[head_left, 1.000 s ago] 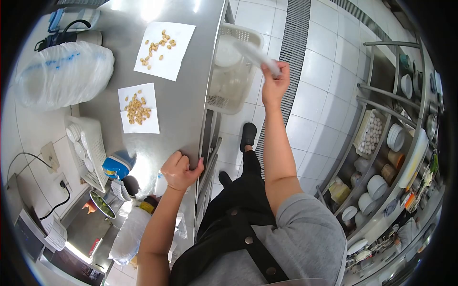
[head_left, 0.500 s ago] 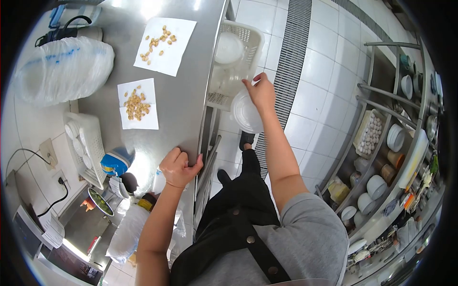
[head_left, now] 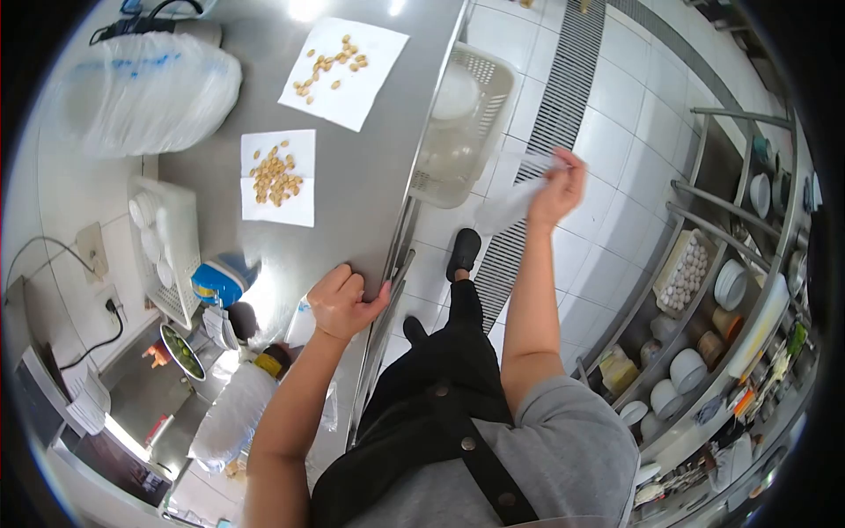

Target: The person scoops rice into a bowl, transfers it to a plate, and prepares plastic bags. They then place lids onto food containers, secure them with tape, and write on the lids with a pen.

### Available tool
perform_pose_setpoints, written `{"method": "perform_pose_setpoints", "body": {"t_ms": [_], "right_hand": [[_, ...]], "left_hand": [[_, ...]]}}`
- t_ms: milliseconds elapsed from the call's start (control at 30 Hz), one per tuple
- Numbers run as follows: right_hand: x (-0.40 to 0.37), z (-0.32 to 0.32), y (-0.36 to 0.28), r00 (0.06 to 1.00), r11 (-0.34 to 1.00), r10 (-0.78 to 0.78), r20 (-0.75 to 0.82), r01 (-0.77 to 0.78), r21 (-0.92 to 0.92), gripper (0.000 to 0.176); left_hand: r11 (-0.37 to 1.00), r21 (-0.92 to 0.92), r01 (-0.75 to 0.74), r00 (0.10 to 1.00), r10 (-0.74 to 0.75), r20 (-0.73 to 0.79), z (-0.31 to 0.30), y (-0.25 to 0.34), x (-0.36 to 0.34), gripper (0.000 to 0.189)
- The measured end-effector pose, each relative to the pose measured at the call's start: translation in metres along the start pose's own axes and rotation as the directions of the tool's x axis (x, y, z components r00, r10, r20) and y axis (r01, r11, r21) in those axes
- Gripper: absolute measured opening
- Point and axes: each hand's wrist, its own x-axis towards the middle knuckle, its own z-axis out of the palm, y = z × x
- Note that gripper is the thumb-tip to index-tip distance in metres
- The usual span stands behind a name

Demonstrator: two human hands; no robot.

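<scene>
My right hand (head_left: 560,187) is raised over the tiled floor and grips a clear plastic container (head_left: 515,201), which is blurred by motion. It hangs just right of a white plastic basket (head_left: 497,84) that sits off the edge of the steel counter (head_left: 352,185) and holds more clear containers. My left hand (head_left: 345,304) rests on the counter's front edge, thumb hooked over the rim, holding nothing. Two white paper sheets lie on the counter, each with nuts on it: the far sheet (head_left: 345,70) and the near sheet (head_left: 279,178).
A bagged stack of plastic lids (head_left: 145,88) lies at the counter's back left. A white tray of small cups (head_left: 163,246) and a blue-labelled tub (head_left: 220,282) stand left of my left hand. A floor drain grate (head_left: 563,97) runs past. Shelves with bowls and eggs (head_left: 682,255) stand on the right.
My right hand brought the clear container down from the basket, then swung it up and to the right. The view shifted slightly. My left hand stayed on the counter edge.
</scene>
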Motion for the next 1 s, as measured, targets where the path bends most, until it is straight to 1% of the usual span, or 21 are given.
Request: {"method": "perform_pose_setpoints", "body": {"t_ms": [33, 100, 133, 200, 233, 267, 300, 333, 367, 400, 433, 467, 500, 567, 667, 767, 800, 867, 933, 967, 1000], "right_hand": [[0.010, -0.004, -0.012, 0.994, 0.994, -0.107, 0.007, 0.107, -0.007, 0.028], [0.020, 0.008, -0.076, 0.998, 0.986, -0.035, 0.057, 0.025, 0.162, 0.031], [0.022, 0.014, -0.108, 0.973, 0.963, -0.129, 0.192, 0.077, 0.259, 0.025], [0.018, 0.045, -0.157, 0.853, 0.899, -0.307, 0.422, 0.114, 0.423, 0.020], [0.006, 0.065, -0.176, 0.764, 0.869, -0.380, 0.521, 0.103, 0.484, 0.020], [-0.009, 0.088, -0.186, 0.653, 0.900, -0.401, 0.642, 0.150, 0.409, 0.021], [-0.027, 0.112, -0.210, 0.535, 0.898, -0.436, 0.724, 0.308, 0.314, 0.021], [-0.055, 0.137, -0.229, 0.483, 0.913, -0.402, 0.778, 0.281, 0.297, 0.019], [-0.079, 0.163, -0.248, 0.314, 0.905, -0.329, 0.891, 0.375, 0.202, 0.021], [-0.115, 0.191, -0.245, 0.178, 0.878, -0.367, 0.913, 0.390, 0.277, 0.027], [-0.150, 0.209, -0.249, 0.103, 0.876, -0.333, 0.937, 0.402, 0.266, 0.023], [-0.182, 0.227, -0.247, -0.027, 0.853, -0.292, 0.956, 0.444, 0.273, 0.019], [-0.208, 0.242, -0.243, -0.149, 0.830, -0.234, 0.961, 0.485, 0.277, 0.017], [-0.244, 0.260, -0.232, -0.132, 0.801, -0.169, 0.977, 0.558, 0.214, 0.015], [-0.251, 0.266, -0.216, -0.050, 0.764, -0.266, 0.963, 0.598, 0.242, 0.017], [-0.250, 0.269, -0.210, -0.052, 0.845, -0.280, 0.959, 0.460, 0.272, 0.015], [-0.235, 0.262, -0.216, 0.090, 0.881, -0.379, 0.921, 0.341, 0.329, 0.017], [-0.195, 0.239, -0.224, 0.391, 0.867, -0.490, 0.779, 0.121, 0.484, 0.025], [-0.136, 0.200, -0.222, 0.713, 0.804, -0.439, 0.547, 0.040, 0.593, 0.033], [-0.110, 0.187, -0.203, 0.860, 0.838, -0.345, 0.377, 0.101, 0.536, 0.027], [-0.085, 0.174, -0.185, 0.955, 0.879, -0.230, 0.185, 0.123, 0.460, 0.022]], "left_hand": [[1.000, -0.004, -0.004, 1.000, 0.004, -0.004, 0.000, 0.000, -0.001, 0.048], [1.000, -0.007, -0.011, 1.000, 0.011, -0.009, 0.001, -0.003, -0.001, 0.051], [1.000, 0.025, -0.003, 1.000, 0.003, 0.007, 0.000, -0.003, -0.003, 0.048], [0.997, 0.082, 0.004, 0.999, -0.007, 0.039, -0.001, -0.005, -0.007, 0.042], [0.996, 0.092, -0.014, 0.999, 0.010, 0.041, -0.001, -0.007, -0.011, 0.037], [0.994, 0.104, -0.029, 0.999, 0.025, 0.044, 0.001, -0.011, -0.017, 0.032], [0.992, 0.116, -0.046, 0.998, 0.040, 0.048, 0.003, -0.016, -0.025, 0.030], [0.978, 0.182, -0.105, 0.985, 0.077, 0.153, 0.010, -0.024, -0.035, 0.037], [0.997, 0.075, -0.035, 0.986, 0.023, 0.164, 0.022, -0.034, -0.048, 0.040], [0.999, -0.036, 0.033, 0.983, -0.026, 0.180, 0.037, -0.042, -0.061, 0.043], [0.984, -0.149, 0.097, 0.977, -0.066, 0.203, 0.045, -0.045, -0.066, 0.046], [0.978, -0.188, 0.088, 0.970, -0.041, 0.241, 0.021, -0.031, -0.045, 0.047], [0.989, -0.130, 0.075, 0.968, -0.040, 0.250, 0.020, -0.033, -0.047, 0.048], [0.999, -0.020, 0.034, 0.963, -0.027, 0.269, 0.021, -0.041, -0.054, 0.050], [0.989, 0.137, -0.047, 0.970, 0.012, 0.243, 0.023, -0.041, -0.057, 0.048], [0.986, 0.166, -0.026, 0.984, -0.005, 0.181, 0.017, -0.034, -0.045, 0.046], [0.988, 0.153, -0.039, 0.988, 0.015, 0.152, 0.014, -0.030, -0.039, 0.043], [0.990, 0.128, -0.061, 0.995, 0.049, 0.091, 0.009, -0.023, -0.027, 0.037], [0.999, 0.033, 0.021, 0.997, -0.024, 0.078, 0.005, -0.011, -0.019, 0.029], [0.998, -0.012, 0.064, 0.995, -0.063, 0.073, 0.002, -0.007, -0.015, 0.027], [0.999, 0.022, 0.041, 0.996, -0.042, 0.075, 0.001, -0.006, -0.011, 0.030]]}}
